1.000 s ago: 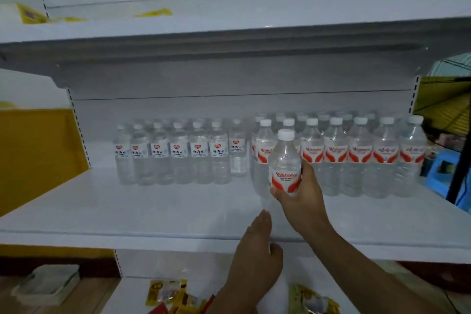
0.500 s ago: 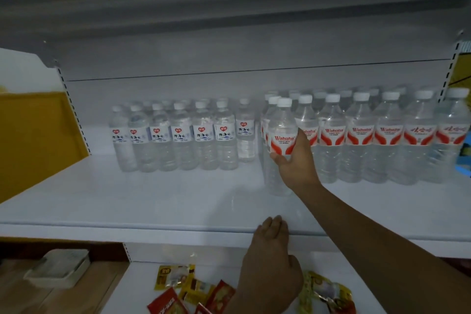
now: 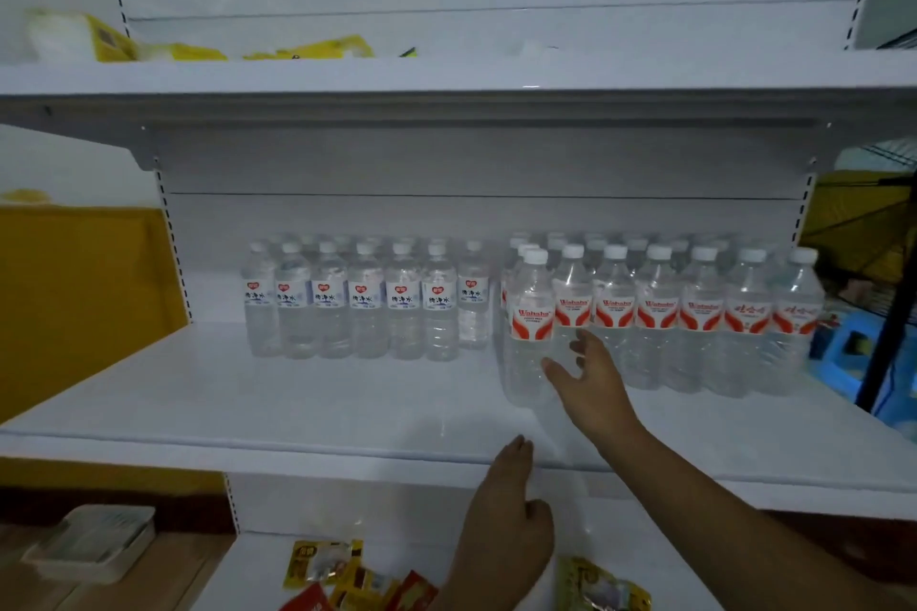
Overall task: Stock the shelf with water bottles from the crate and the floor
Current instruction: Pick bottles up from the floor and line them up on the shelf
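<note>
A clear water bottle (image 3: 530, 327) with a red and white label stands upright on the white shelf (image 3: 307, 407), in front of the left end of a row of like bottles (image 3: 699, 318). My right hand (image 3: 590, 377) hovers just right of its lower half, fingers spread and off the bottle. My left hand (image 3: 506, 506) rests flat with straight fingertips on the shelf's front edge. A second group of smaller blue-labelled bottles (image 3: 367, 303) stands to the left.
Snack packets (image 3: 347, 571) lie on the lower shelf. Yellow packs (image 3: 163, 47) sit on the upper shelf. A white tray (image 3: 89, 543) is at lower left, a blue stool (image 3: 858, 342) and black rack post at right. The shelf's front half is bare.
My right hand set the bottle down on the shelf at the row's left end and let go, drawing back a little. My left hand stayed on the shelf edge.
</note>
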`<state>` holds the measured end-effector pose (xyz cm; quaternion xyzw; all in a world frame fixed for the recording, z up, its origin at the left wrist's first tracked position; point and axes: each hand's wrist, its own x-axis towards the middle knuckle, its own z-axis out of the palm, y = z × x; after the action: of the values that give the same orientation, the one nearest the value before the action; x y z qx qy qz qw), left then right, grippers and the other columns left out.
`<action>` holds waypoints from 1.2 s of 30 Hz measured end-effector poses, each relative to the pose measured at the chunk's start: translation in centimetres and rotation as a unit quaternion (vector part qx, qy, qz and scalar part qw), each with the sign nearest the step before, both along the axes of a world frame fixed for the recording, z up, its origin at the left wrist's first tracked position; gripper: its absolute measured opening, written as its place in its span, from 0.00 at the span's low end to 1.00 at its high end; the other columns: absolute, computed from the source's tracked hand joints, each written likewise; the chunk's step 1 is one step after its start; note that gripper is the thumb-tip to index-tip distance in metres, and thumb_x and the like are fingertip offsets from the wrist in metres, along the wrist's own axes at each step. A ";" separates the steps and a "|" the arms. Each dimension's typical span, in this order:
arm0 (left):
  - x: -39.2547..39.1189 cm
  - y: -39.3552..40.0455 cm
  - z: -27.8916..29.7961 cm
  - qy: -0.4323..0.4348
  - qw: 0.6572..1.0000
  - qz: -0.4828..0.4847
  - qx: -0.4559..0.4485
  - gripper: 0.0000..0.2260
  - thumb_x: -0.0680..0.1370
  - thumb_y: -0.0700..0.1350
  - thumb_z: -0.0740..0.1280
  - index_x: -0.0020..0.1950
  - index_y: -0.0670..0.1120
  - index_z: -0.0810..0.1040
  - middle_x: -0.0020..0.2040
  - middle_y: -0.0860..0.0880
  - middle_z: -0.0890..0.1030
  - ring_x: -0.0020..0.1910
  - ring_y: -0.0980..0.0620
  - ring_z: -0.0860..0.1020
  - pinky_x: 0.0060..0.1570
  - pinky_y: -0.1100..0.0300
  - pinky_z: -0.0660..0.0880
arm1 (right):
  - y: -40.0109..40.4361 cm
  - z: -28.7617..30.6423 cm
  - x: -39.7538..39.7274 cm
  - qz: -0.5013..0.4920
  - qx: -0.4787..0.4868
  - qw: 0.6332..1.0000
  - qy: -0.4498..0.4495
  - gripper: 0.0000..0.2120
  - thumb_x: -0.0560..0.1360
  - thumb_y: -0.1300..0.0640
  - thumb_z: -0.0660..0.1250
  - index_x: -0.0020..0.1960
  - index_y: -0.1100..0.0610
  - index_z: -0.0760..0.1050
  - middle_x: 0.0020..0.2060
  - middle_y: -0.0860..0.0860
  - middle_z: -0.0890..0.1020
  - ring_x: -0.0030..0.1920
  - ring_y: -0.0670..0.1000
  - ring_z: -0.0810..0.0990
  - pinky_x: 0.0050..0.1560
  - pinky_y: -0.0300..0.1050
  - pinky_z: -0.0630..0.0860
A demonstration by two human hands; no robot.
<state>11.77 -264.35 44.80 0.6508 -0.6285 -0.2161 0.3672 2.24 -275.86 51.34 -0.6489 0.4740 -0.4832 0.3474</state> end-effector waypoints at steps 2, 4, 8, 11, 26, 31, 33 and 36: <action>-1.0 2.2 1.2 0.073 0.997 0.006 -0.008 0.25 0.80 0.41 0.59 0.76 0.49 0.59 0.75 0.55 0.61 0.73 0.61 0.59 0.66 0.73 0.51 | 2.9 -0.1 -2.7 -0.003 0.002 1.000 0.007 0.29 0.77 0.53 0.67 0.75 0.54 0.61 0.68 0.52 0.71 0.68 0.52 0.69 0.69 0.48 0.67; -2.6 4.7 2.2 0.112 0.994 0.002 -0.010 0.23 0.80 0.43 0.60 0.76 0.49 0.61 0.74 0.55 0.63 0.71 0.62 0.61 0.67 0.71 0.54 | 6.5 -0.5 -5.8 -0.011 0.006 1.000 0.016 0.29 0.77 0.52 0.67 0.75 0.53 0.61 0.68 0.51 0.71 0.68 0.51 0.69 0.67 0.46 0.67; -7.3 9.5 2.5 0.096 0.995 -0.037 0.009 0.25 0.80 0.48 0.62 0.76 0.49 0.59 0.76 0.53 0.60 0.74 0.57 0.60 0.68 0.69 0.54 | 14.0 -1.9 -12.3 -0.025 0.001 0.997 0.073 0.30 0.77 0.51 0.67 0.75 0.54 0.60 0.69 0.50 0.70 0.69 0.50 0.69 0.65 0.44 0.67; -11.1 12.7 0.5 0.063 0.995 -0.065 0.037 0.27 0.79 0.52 0.63 0.76 0.49 0.60 0.76 0.52 0.61 0.74 0.56 0.60 0.68 0.67 0.55 | 19.1 -4.1 -16.8 -0.054 0.011 0.995 0.083 0.29 0.77 0.51 0.67 0.75 0.56 0.61 0.69 0.52 0.70 0.68 0.50 0.69 0.65 0.45 0.68; -19.7 20.7 -21.8 0.011 0.954 -0.114 0.276 0.26 0.74 0.57 0.64 0.71 0.53 0.69 0.68 0.47 0.74 0.66 0.46 0.73 0.67 0.51 0.68 | 30.6 -30.8 -25.0 -0.131 0.285 0.949 0.004 0.25 0.77 0.52 0.68 0.70 0.57 0.66 0.60 0.49 0.76 0.60 0.48 0.75 0.59 0.42 0.76; -20.4 19.3 -32.0 0.008 0.925 -0.128 0.358 0.22 0.79 0.49 0.63 0.73 0.48 0.66 0.73 0.49 0.66 0.71 0.50 0.65 0.71 0.59 0.59 | 31.0 -43.4 -25.1 -0.144 0.392 0.908 0.031 0.27 0.78 0.52 0.66 0.74 0.57 0.62 0.67 0.52 0.71 0.65 0.52 0.72 0.62 0.47 0.73; -20.5 18.6 -36.5 0.029 0.914 -0.116 0.388 0.25 0.79 0.51 0.63 0.75 0.49 0.63 0.75 0.52 0.63 0.72 0.54 0.63 0.66 0.67 0.57 | 31.4 -48.1 -25.2 -0.150 0.436 0.887 0.031 0.28 0.79 0.53 0.66 0.75 0.58 0.60 0.68 0.53 0.71 0.64 0.52 0.72 0.59 0.45 0.71; -21.0 17.7 -42.4 0.040 0.897 -0.111 0.426 0.26 0.79 0.53 0.63 0.75 0.52 0.62 0.75 0.53 0.63 0.72 0.55 0.63 0.61 0.69 0.56 | 31.8 -54.7 -25.6 -0.171 0.478 0.858 0.081 0.27 0.78 0.55 0.67 0.73 0.61 0.63 0.67 0.58 0.72 0.67 0.59 0.71 0.59 0.46 0.69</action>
<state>-9.24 -246.60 2.43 0.6616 -0.5296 -0.5282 0.0528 -23.36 -244.06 -3.35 -0.3482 0.7770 -0.1946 0.4869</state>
